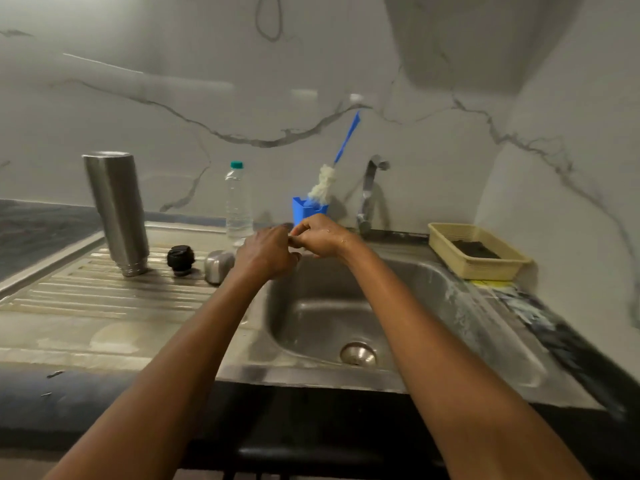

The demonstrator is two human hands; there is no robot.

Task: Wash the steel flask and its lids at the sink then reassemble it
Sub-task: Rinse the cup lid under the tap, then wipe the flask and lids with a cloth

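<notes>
Closest in is the steel sink (450,306), basin bare apart from the drain (357,354). No water can be seen running. Over the far edge of the basin the person's left hand (266,251) and right hand (322,237) meet, fingers curled and touching each other. Whether they're pinching something small or just rubbing together, can't tell from here.

All the flask parts sit on the ribbed drainboard (86,306) to the left. The steel cup lid (218,266) is just beside the left hand, then comes the black stopper lid (180,259), then the steel flask (116,209) standing mouth-down. That looks like washing's done and reassembly is next, though that's a guess.

To do that step well:
- Shake the hands off first, since wet steel slips.
- Grip the flask low on the body and flip it upright.
- Thread the black stopper on straight.
- Put the steel cup on last.

Further back are a plastic water bottle (238,202), a bottle brush (323,185) in a blue holder (306,211), and the tap (369,192).
</notes>
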